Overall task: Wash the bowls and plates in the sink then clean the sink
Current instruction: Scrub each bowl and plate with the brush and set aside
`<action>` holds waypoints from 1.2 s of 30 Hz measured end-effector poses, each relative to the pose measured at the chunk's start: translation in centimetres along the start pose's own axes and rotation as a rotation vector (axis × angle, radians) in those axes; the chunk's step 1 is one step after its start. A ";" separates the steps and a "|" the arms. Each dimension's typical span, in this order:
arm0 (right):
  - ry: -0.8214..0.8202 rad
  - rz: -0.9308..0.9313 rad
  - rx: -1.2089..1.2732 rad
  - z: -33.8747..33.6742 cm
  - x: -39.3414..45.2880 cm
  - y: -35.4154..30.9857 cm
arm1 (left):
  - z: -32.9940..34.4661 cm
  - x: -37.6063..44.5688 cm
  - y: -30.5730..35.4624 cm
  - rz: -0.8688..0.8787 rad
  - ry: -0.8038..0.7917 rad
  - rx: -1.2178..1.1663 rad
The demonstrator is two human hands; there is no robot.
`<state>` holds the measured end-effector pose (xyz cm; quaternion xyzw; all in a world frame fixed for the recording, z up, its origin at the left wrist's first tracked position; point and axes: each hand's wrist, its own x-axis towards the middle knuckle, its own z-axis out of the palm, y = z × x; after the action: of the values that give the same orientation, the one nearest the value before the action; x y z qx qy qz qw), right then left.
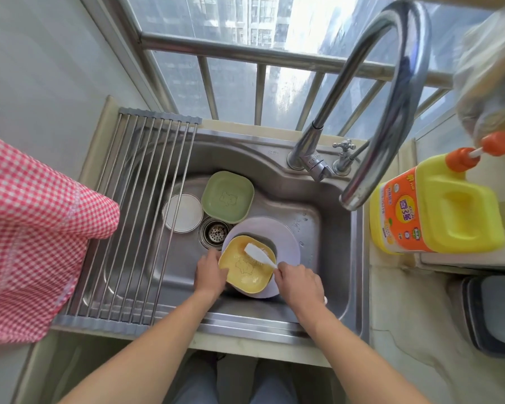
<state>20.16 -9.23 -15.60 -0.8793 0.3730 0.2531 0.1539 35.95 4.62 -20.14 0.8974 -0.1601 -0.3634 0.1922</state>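
Observation:
A yellow square bowl (247, 266) sits on a pale lilac plate (280, 234) in the steel sink (318, 275). My left hand (209, 272) grips the bowl's left rim. My right hand (298, 282) holds a white brush (258, 253) by its handle, with the brush head inside the bowl. A green square bowl (227, 196) lies at the back of the sink, and a white round plate (182, 212) lies to its left, partly under the rack bars. The drain strainer (216, 231) shows between them.
A roll-up steel drying rack (134, 223) covers the sink's left part. A pink checked cloth (32, 237) hangs at the left. The curved faucet (391, 91) arches over the sink's right. A yellow detergent bottle (438, 208) stands on the right counter. A dark bin (493, 313) stands on the right.

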 end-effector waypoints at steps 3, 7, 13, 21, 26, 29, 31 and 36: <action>-0.033 -0.103 -0.126 0.2 0.3 -1.3 | 0.1 0.2 0.1 -0.056 0.027 -0.042; -0.082 -0.169 -0.178 0.0 0.6 -1.9 | -0.2 0.1 0.2 -0.113 0.058 -0.077; -0.115 -0.089 -0.244 -1.0 -0.7 0.0 | -1.0 -0.6 1.5 -0.152 0.084 -0.195; -0.126 -0.067 0.011 -1.1 0.9 -2.9 | -0.8 -0.4 0.8 -0.196 0.038 -0.290; -0.296 -0.180 0.164 -1.4 1.0 0.9 | -0.2 0.0 -0.1 -0.208 0.046 -0.359; -0.294 -0.132 0.105 -1.7 1.2 3.1 | 0.2 0.4 -0.3 -0.229 0.017 -0.416; -0.188 -0.034 0.118 -1.5 1.2 3.5 | 0.4 0.5 -0.4 -0.246 0.020 -0.433; -0.130 0.086 0.332 -0.1 0.5 -0.4 | 1.0 1.0 -1.0 -0.277 0.023 -0.425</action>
<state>20.80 -9.30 -15.76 -0.8068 0.4362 0.2507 0.3098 36.07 4.80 -21.83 0.8543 0.0463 -0.4016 0.3267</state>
